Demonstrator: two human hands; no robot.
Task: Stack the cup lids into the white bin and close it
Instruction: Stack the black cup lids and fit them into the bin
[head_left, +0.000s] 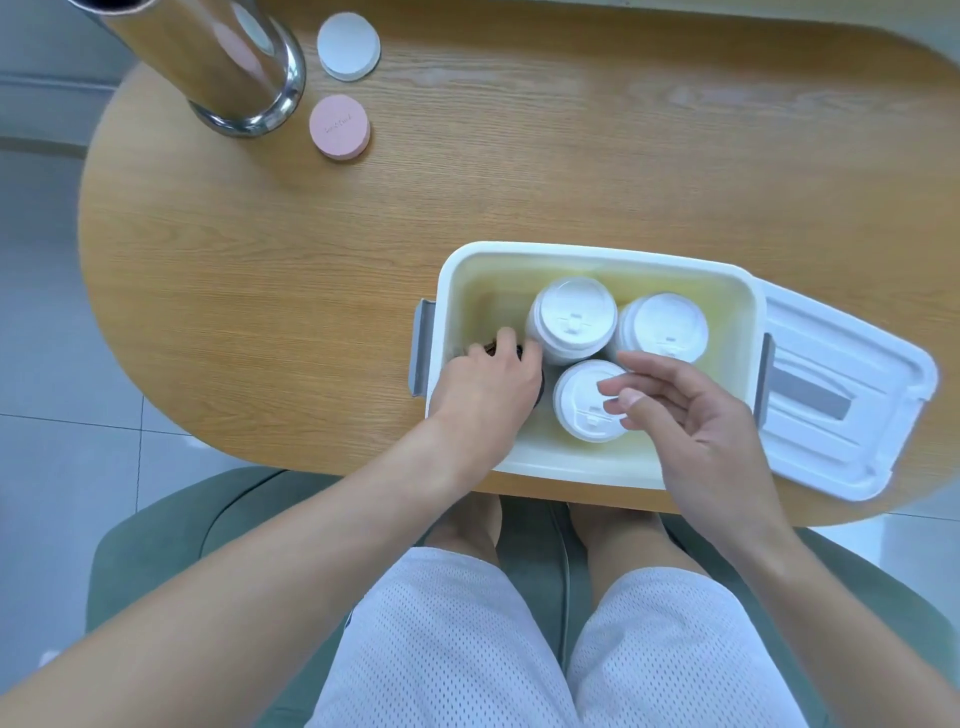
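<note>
The white bin (592, 254) stands open near the table's front edge. Three stacks of white cup lids stand inside: one at the back middle (571, 317), one at the back right (665, 325) and one at the front (584, 405). My left hand (488, 387) reaches into the bin's left part and covers a dark stack of lids (540, 387), fingers closed around it; most of that stack is hidden. My right hand (691, 415) hovers over the front white stack with loose, spread fingers, holding nothing. The bin's white cover (852, 410) lies flat to the right of the bin.
A shiny metal column (223, 67) rises at the table's far left. Beside it lie a white round disc (348, 45) and a pink one (340, 126). Grey latches (422, 345) sit on the bin's ends. I sit on a green chair (156, 551) against the table's front edge.
</note>
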